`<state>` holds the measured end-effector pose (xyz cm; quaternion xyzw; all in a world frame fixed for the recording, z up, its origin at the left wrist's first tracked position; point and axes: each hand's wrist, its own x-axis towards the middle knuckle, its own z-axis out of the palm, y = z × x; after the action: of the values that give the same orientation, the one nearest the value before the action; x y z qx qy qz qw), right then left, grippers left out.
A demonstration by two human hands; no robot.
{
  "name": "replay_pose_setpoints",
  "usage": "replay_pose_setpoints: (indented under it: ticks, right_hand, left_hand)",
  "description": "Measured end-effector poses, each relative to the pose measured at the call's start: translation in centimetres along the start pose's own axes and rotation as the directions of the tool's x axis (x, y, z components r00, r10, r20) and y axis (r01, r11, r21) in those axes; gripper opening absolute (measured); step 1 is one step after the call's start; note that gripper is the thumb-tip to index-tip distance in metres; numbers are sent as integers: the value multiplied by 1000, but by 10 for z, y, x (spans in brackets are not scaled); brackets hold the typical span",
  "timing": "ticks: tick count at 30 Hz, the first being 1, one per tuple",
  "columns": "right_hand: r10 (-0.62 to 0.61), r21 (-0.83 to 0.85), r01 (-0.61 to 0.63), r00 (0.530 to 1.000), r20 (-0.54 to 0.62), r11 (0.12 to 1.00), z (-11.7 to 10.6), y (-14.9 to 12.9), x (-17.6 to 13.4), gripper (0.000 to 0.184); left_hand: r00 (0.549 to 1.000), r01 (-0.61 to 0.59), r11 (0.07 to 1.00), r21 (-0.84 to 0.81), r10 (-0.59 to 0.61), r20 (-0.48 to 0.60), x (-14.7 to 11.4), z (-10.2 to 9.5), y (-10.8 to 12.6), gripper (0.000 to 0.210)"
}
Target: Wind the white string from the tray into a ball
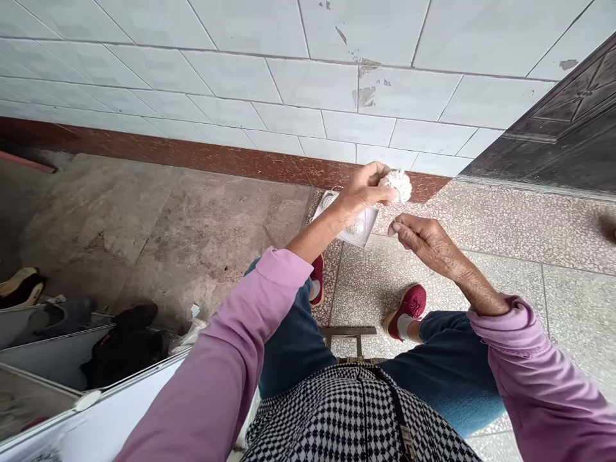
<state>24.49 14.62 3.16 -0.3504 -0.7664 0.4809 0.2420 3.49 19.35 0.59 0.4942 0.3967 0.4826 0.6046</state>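
My left hand [366,192] grips a round, white, ruffled ball [397,186] that looks like bunched thread or fabric, with fingers and thumb against its left side. Just below and to the right, my right hand [422,240] is closed in a pinch, thumb against forefinger. Whatever lies in that pinch, perhaps a fine thread, is too small to make out. Under my left wrist, a shallow white box [368,230] rests on the floor with coiled whitish strands [356,227] inside. My forearm hides part of this box.
A white tiled wall [317,83] with a reddish-brown skirting [206,157] runs ahead, ending near a dark door [568,128] at right. A shelf unit [52,350] holding shoes stands at lower left. My red shoes [409,307] are on the speckled floor, beside a stool-like frame [349,332].
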Motion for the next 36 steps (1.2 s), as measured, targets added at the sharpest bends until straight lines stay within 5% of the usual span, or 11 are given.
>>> replay_pose_setpoints:
  ticks: [4, 9, 14, 18, 22, 25, 31, 36]
  right_hand:
    - [10, 46, -3, 990, -141, 999, -17, 0, -5, 53]
    - [36, 57, -18, 943, -330, 998, -37, 25, 2, 55]
    - [7, 75, 5, 986, -166, 997, -10, 29, 12, 59]
    - [-20, 12, 21, 1000, -11, 1000, 8, 15, 11, 57]
    - [-42, -40, 40, 998, -56, 998, -6, 15, 10, 52]
    - [-33, -47, 28, 992, -124, 999, -24, 22, 12, 50]
    - [89, 224, -83, 996, -19, 971, -38, 24, 11, 43]
    - [193, 343, -177, 981, -10, 923, -50, 35, 8, 41]
  left_hand:
    - [996, -42, 956, 291, 18, 83, -4, -2, 0, 30]
    - [912, 180, 982, 63, -190, 364, -17, 5, 16, 35]
    - [987, 116, 976, -184, -93, 127, -7, 1, 12, 37]
    - [999, 28, 998, 49, -27, -24, -1, -5, 6, 31]
    - [997, -13, 917, 399, -19, 77, -9, -4, 12, 26]
    - [970, 28, 879, 475, -139, 201, -14, -4, 19, 22]
    - [824, 243, 949, 200, -311, 473, -18, -10, 32, 26]
    - [837, 315, 948, -40, -258, 483, -23, -18, 38, 41]
